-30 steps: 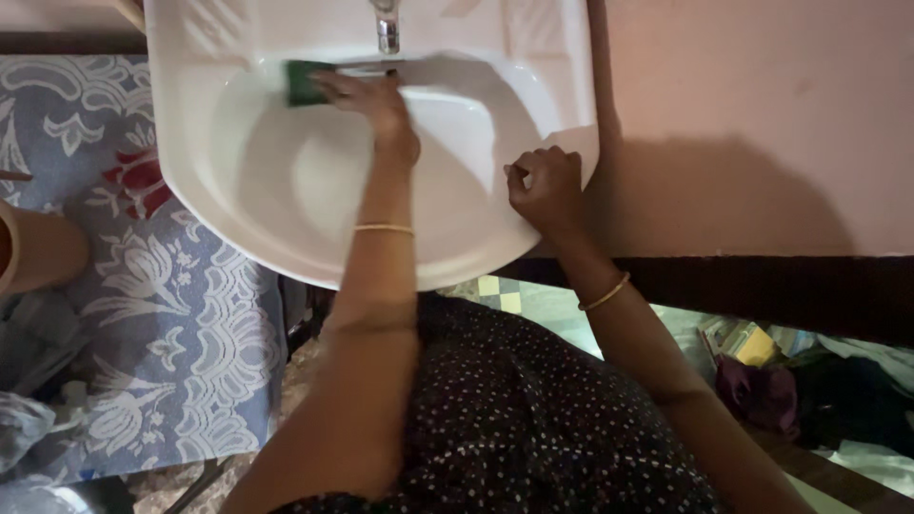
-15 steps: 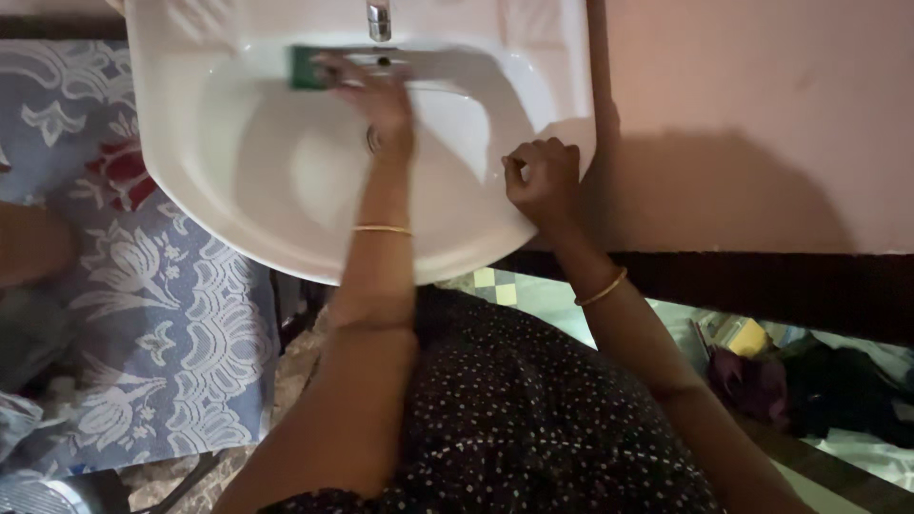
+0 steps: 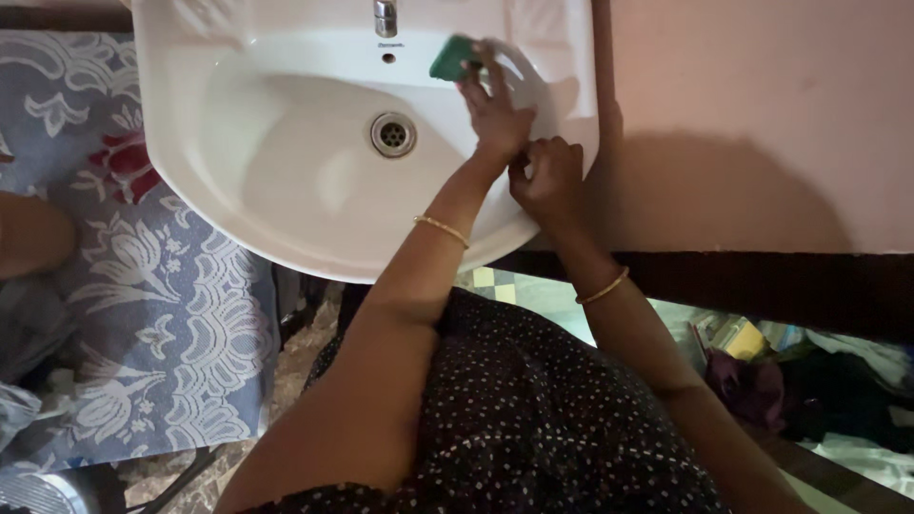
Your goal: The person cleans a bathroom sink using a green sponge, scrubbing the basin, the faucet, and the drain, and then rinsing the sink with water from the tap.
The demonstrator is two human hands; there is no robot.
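I press my left hand [image 3: 497, 112] flat onto a green sponge [image 3: 453, 58], fingers stretched out over it and pinning it against the back wall of the white sink [image 3: 286, 205]. The sponge sits high in the bowl, just right of the tap [image 3: 385, 17] and of the small overflow hole [image 3: 387, 57] below it. Only its left part shows; my fingers cover the rest. The drain [image 3: 393, 133] lies lower and to the left, well apart from the sponge.

My right hand [image 3: 549, 179] is curled into a loose fist on the sink's right rim, fingers pressed together and bent over the edge, holding nothing but the rim itself. It sits just beside my left wrist, nearly touching it. A thin gold bangle [image 3: 441, 229] rings my left forearm, another [image 3: 606, 290] my right.

The sink is fixed to a pale pink wall [image 3: 743, 114], with a dark band running along the wall's base. To the left of the sink lies a blue-grey cloth [image 3: 162, 314] patterned with white flowers and a red one. My dark dotted dress [image 3: 533, 419] fills the lower middle of the view. At lower right sits a dim heap of clothes and odd things [image 3: 800, 381], too dark to sort out.
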